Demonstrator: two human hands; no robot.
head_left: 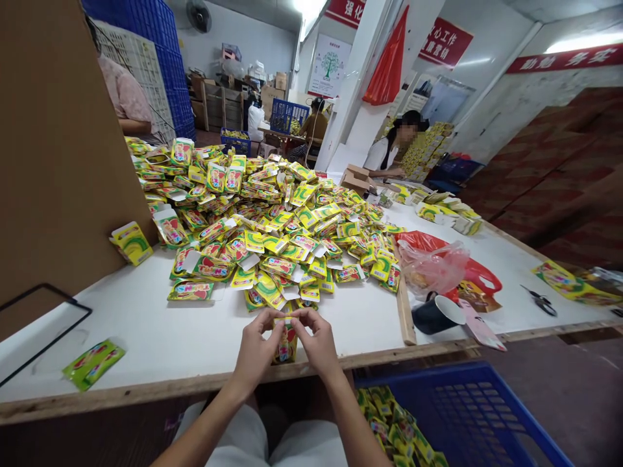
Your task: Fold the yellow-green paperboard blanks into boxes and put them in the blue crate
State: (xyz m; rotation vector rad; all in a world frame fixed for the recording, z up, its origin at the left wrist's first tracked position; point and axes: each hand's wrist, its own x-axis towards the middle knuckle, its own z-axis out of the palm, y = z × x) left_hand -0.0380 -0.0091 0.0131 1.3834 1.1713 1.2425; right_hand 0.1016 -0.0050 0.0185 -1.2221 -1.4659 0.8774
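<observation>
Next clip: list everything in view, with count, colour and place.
small carton: one, yellow-green, held at the near table edge
loose cartons: large pile, uncountable, yellow-green, mid-table
table: one, white top, wood rim
flat packet: one, green, table's near-left
cardboard sheet: one, brown, upright at left
red plastic bag: one, right of the pile
dark cup: one, on its side by the bag
scissors: one pair, far right
crate: one, blue, lower right, cartons inside
co-workers: three, far side
left hand: pinching the small carton
right hand: pinching it too
</observation>
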